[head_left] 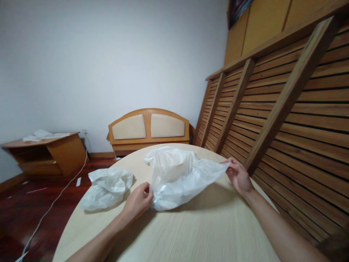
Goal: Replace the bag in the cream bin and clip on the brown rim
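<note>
A white, thin plastic bag [174, 178] lies on the round, pale wood table [218, 233], stretched out between my hands. My left hand [140, 199] is closed on its lower left edge. On the other side, my right hand [239, 175] pinches a corner of the bag and draws it out to the right, slightly above the tabletop. Something pale and bulky shows through the plastic, but I cannot make out what it is. A second crumpled white plastic bag [109, 189] rests on the table to the left of my left hand, apart from it.
Slatted wooden panels [272, 123] lean along the right side, close to the table. Behind the table stands a headboard [148, 127] with cream pads. At left are a low wooden cabinet [65, 153] and a white cable [58, 194] across the dark red floor.
</note>
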The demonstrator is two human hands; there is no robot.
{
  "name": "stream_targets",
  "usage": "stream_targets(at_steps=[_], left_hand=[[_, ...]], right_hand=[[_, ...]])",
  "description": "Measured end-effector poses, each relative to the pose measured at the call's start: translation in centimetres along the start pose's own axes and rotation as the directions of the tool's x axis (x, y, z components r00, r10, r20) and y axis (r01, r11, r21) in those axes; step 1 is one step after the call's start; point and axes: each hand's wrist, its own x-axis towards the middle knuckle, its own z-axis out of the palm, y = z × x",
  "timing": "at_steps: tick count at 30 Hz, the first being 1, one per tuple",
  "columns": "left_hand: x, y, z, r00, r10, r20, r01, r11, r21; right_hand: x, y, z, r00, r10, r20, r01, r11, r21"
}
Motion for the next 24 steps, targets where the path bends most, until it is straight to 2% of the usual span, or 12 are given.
stream_targets(at_steps=[1, 3, 5, 7, 11, 15, 17, 20, 22, 24], left_hand=[[0.1, -0.1, 0.0, 1.0, -0.022, -0.003, 0.022, 0.999, 0.029], [0.1, -0.1, 0.0, 0.999, -0.042, 0.003, 0.042, 0.999, 0.029], [0.0, -0.1, 0.1, 0.999, -0.033, 0.003, 0.033, 0.998, -0.056], [0.0, 0.2, 0.1, 0.999, 0.016, -0.031, -0.021, 0.984, -0.176], [0.0, 1.5, -0.4, 0.99, 0.099, -0.102, -0.128, 0.933, -0.336], [0.3, 3.2, -1.2, 0.992, 0.08, -0.097, -0.115, 0.887, -0.448], [0.6, 4.0, -1.5, 0.996, 0.057, -0.07, -0.084, 0.853, -0.515], [1.3, 5.0, -2.0, 0.998, 0.057, -0.012, -0.053, 0.803, -0.594], [1.8, 5.6, -2.3, 0.999, 0.05, 0.013, -0.032, 0.795, -0.606], [2.2, 6.1, -2.5, 0.999, 0.034, 0.034, -0.007, 0.791, -0.612]], right_hand=[[0.1, 0.0, -0.6, 0.999, 0.015, -0.033, -0.012, 0.996, 0.087], [0.2, 0.1, -1.6, 0.994, 0.111, -0.003, -0.109, 0.979, 0.173], [0.1, 0.5, -1.9, 0.97, 0.222, 0.101, -0.229, 0.971, 0.066], [0.1, 1.0, -1.3, 0.941, 0.285, 0.182, -0.267, 0.956, -0.118], [-0.1, 2.3, 1.1, 0.93, 0.275, 0.245, -0.171, 0.911, -0.376], [-0.1, 2.9, 2.7, 0.915, 0.242, 0.323, -0.067, 0.881, -0.469], [0.2, 2.3, 3.1, 0.948, 0.189, 0.257, -0.073, 0.913, -0.401], [0.5, 0.4, 3.7, 0.99, 0.1, 0.101, -0.089, 0.99, -0.105], [0.5, -1.1, 4.4, 0.992, 0.067, 0.106, -0.074, 0.995, 0.066], [0.0, -2.4, 5.2, 0.981, 0.038, 0.193, -0.055, 0.995, 0.085]])
